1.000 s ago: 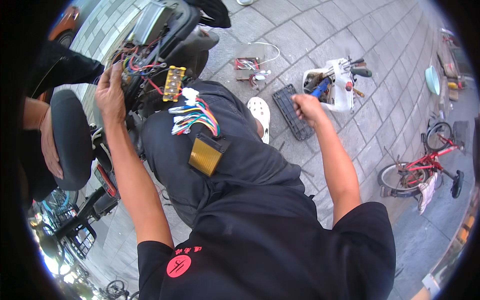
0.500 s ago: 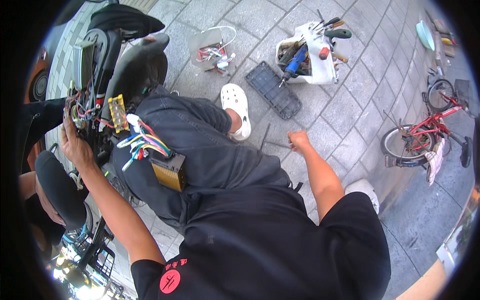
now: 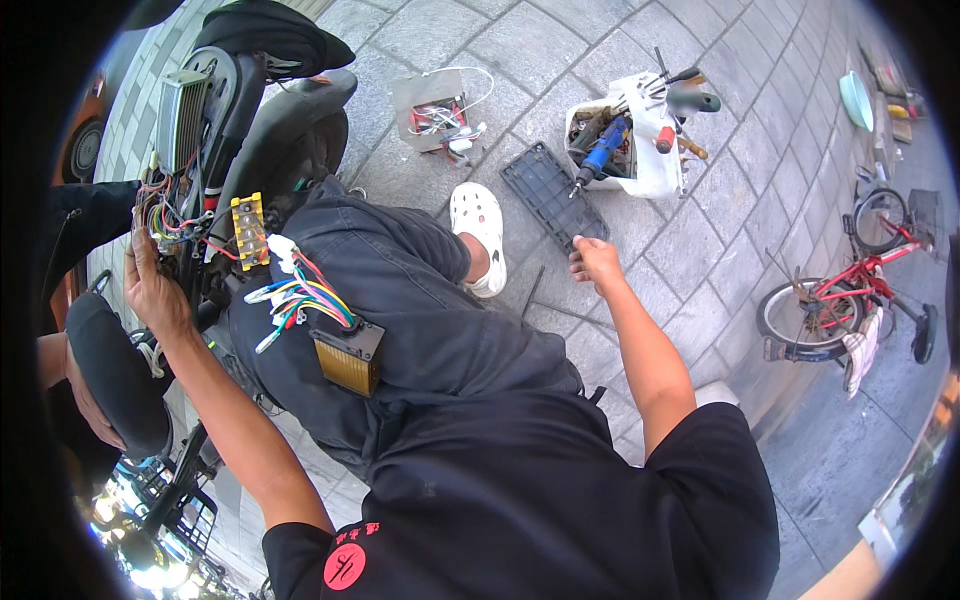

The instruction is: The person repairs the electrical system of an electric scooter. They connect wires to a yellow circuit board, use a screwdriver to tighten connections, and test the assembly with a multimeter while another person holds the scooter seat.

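My left hand (image 3: 157,290) reaches up to the scooter's bundle of coloured wires (image 3: 172,212), its fingers closed at the bundle's lower left edge; the fingertips are partly hidden. Above the wires sits a silver finned controller (image 3: 185,120). My right hand (image 3: 597,262) is held out over the paving at the near end of a black plastic cover (image 3: 545,188). Its fingers are curled in, and whatever may be in them is hidden. On my thigh rests a gold-and-black controller (image 3: 347,365) with loose coloured leads (image 3: 303,300). Beside my knee is a yellow terminal block (image 3: 249,232).
A white tool bin (image 3: 650,170) holds a blue power driver (image 3: 603,145) and several hand tools. Left of it, a clear bag (image 3: 425,100) of connectors lies on the paving. A red bicycle (image 3: 850,265) is at right. Another person's hand (image 3: 92,400) rests by a black seat (image 3: 118,375).
The view has shifted slightly. My right hand has moved up toward the black cover and now overlaps its near end. My left hand stays at the wires.
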Demonstrator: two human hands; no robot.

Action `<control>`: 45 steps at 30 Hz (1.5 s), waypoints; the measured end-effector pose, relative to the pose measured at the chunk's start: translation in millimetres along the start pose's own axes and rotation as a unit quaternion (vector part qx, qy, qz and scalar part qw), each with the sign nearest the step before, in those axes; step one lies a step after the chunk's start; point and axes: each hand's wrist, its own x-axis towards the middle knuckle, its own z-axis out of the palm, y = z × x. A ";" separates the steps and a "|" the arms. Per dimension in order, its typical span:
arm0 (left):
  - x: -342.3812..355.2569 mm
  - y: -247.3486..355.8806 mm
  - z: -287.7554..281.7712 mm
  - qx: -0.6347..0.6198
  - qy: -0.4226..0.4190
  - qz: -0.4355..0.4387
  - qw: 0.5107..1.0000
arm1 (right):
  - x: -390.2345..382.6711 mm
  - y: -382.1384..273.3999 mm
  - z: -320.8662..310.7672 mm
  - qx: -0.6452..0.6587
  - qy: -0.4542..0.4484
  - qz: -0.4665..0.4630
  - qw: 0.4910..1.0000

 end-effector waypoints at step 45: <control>20.5 -4.3 -29.2 0.196 -0.045 0.135 0.970 | 26.3 98.2 32.4 -0.430 0.002 -0.073 0.900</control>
